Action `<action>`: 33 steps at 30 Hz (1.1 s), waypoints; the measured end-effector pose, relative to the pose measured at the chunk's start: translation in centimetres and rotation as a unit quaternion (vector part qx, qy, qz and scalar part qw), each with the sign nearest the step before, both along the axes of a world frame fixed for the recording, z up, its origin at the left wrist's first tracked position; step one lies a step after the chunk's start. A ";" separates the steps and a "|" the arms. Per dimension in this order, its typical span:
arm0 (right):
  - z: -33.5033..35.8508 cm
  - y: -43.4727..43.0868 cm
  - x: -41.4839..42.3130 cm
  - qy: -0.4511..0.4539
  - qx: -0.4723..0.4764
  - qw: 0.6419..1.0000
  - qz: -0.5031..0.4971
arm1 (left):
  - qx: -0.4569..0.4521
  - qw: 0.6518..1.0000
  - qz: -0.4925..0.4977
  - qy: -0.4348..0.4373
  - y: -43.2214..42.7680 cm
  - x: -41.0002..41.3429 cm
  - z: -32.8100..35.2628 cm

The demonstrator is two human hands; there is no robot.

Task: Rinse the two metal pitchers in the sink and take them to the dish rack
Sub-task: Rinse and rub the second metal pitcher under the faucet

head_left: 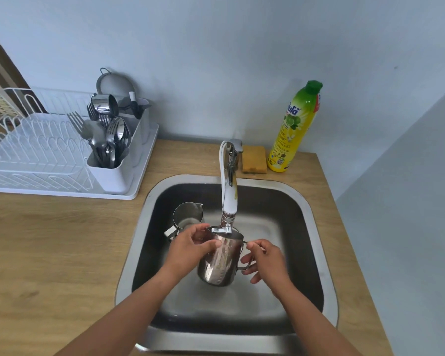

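Got the steel milk pitcher under the faucet: left hand cupping its body, right hand pinching the handle. Probably slick when wet, so I'd trust the handle.

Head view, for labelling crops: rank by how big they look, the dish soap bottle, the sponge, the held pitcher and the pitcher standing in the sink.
1. Dish soap bottle.
2. Held pitcher, though it is nearer the camera.
3. Standing pitcher, partly hidden by the left hand.
4. Sponge.

Both forearms are bare, and neither the left hand nor the right hand wears anything.
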State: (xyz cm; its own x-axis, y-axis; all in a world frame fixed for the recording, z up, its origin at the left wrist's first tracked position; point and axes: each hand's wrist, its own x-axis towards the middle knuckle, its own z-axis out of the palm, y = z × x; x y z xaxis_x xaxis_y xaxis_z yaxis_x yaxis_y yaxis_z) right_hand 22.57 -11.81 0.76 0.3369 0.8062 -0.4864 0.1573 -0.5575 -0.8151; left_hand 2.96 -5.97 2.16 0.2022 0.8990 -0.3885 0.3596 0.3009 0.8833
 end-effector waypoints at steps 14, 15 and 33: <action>0.9 1.2 0.0 0.008 -0.087 0.994 0.064 | -0.164 0.985 0.025 -0.036 0.4 0.6 0.7; 0.9 1.3 0.0 0.007 -0.098 0.992 0.074 | -0.171 0.984 0.026 -0.034 0.4 0.4 0.5; 1.1 1.1 -0.6 0.057 -0.175 0.978 0.100 | -0.174 0.984 0.032 -0.036 0.1 -0.3 -0.2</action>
State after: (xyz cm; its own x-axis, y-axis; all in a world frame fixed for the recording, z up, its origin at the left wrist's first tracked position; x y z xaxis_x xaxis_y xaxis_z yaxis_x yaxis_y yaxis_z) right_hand 21.96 -10.75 1.88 0.1169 0.6286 -0.7689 0.2111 -0.7722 -0.5993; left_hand 2.70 -5.83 1.97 0.1886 0.7262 -0.6611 0.2701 0.6089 0.7458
